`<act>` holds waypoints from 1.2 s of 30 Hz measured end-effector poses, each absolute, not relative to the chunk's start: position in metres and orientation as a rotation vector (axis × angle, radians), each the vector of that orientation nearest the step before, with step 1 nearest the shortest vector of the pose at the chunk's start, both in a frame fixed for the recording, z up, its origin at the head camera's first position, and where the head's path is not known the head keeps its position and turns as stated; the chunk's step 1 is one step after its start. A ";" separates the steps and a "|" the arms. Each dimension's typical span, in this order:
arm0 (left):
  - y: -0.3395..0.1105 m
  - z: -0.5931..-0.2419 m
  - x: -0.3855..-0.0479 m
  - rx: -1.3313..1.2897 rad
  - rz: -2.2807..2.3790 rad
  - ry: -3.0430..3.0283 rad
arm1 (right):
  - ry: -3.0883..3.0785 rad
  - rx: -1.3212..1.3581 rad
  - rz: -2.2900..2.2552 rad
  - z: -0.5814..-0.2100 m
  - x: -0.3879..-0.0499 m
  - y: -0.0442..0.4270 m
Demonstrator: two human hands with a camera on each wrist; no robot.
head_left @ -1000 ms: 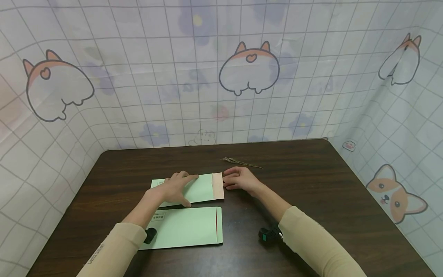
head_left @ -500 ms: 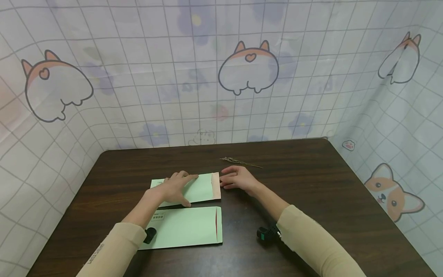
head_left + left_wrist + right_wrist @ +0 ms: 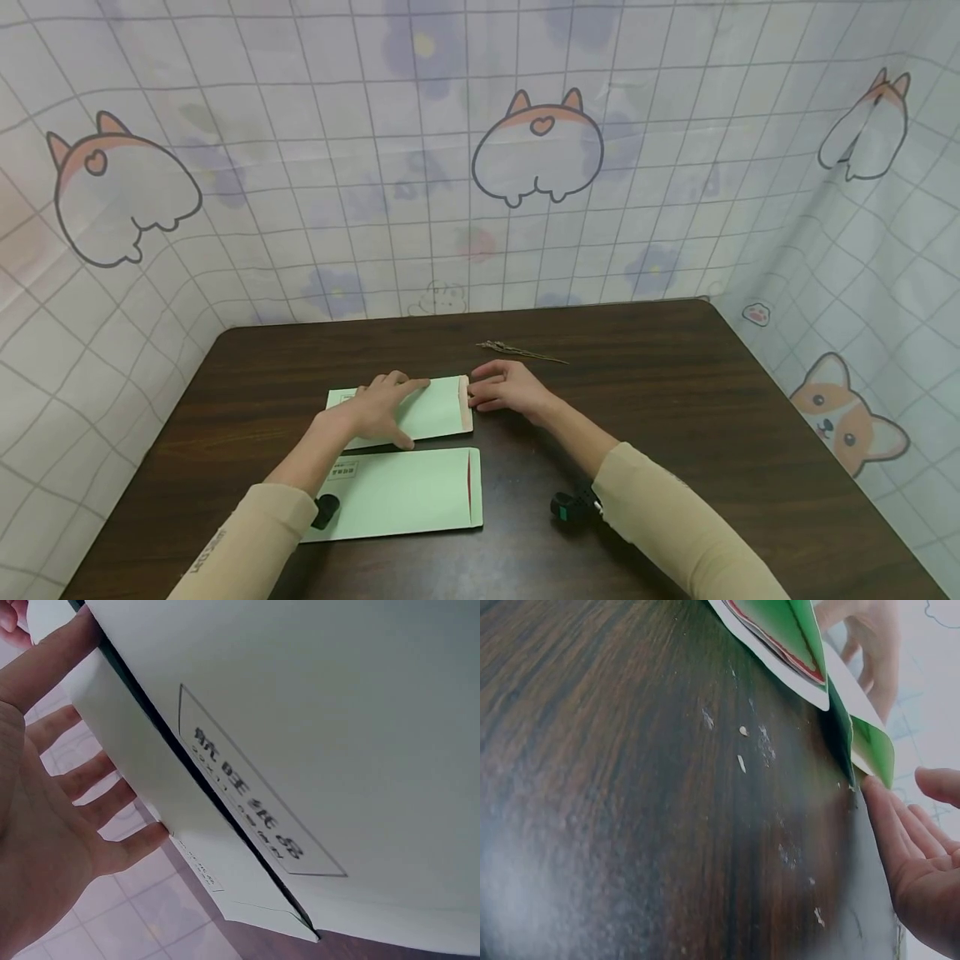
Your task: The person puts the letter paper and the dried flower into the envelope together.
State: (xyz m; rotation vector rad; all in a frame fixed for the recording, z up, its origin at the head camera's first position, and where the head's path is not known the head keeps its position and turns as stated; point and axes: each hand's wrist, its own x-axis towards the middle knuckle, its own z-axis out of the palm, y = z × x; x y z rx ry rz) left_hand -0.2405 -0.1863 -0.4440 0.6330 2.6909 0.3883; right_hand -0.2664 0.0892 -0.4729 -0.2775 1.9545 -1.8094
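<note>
Two pale green envelopes lie one behind the other in the head view. On the far envelope [image 3: 441,408] rests my left hand [image 3: 375,412], fingers spread, thumb by its near edge. A narrow pinkish strip [image 3: 466,406] shows at that envelope's right end; whether it is a flap or a sheet I cannot tell. The fingertips of my right hand [image 3: 513,392] touch this end, fingers fairly straight. The near envelope [image 3: 405,492] has a red line by its right end; printed characters fill a box on it in the left wrist view. In the right wrist view, green paper [image 3: 876,754] curves up at my right fingertips.
A dried grass stalk [image 3: 519,352] lies behind my right hand on the dark wooden table [image 3: 675,417]. Small black devices sit at the wrists, one by the right sleeve [image 3: 573,507]. A patterned white curtain [image 3: 420,217] surrounds the table.
My right hand has moved slightly left against the far envelope's end. The visible pinkish strip has become narrower. My left hand and the near envelope have stayed in place.
</note>
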 end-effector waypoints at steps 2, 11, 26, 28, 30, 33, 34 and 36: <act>-0.186 -0.444 -0.241 0.631 0.388 2.691 | 1.956 -0.279 -1.807 -0.473 -0.266 0.087; -0.186 -0.445 -0.241 0.628 0.390 2.691 | 1.935 -0.297 -1.807 -0.472 -0.262 0.084; -0.187 -0.444 -0.240 0.633 0.396 2.689 | 1.904 -0.318 -1.811 -0.473 -0.263 0.082; -0.187 -0.445 -0.240 0.633 0.394 2.689 | 1.914 -0.318 -1.805 -0.473 -0.263 0.084; -0.187 -0.445 -0.240 0.633 0.393 2.691 | 1.933 -0.317 -1.794 -0.474 -0.263 0.087; -0.187 -0.445 -0.240 0.633 0.391 2.695 | 1.969 -0.322 -1.779 -0.476 -0.262 0.094; -0.187 -0.445 -0.239 0.637 0.393 2.697 | 1.972 -0.319 -1.779 -0.476 -0.262 0.097; -0.188 -0.446 -0.239 0.640 0.392 2.700 | 1.981 -0.329 -1.776 -0.477 -0.262 0.103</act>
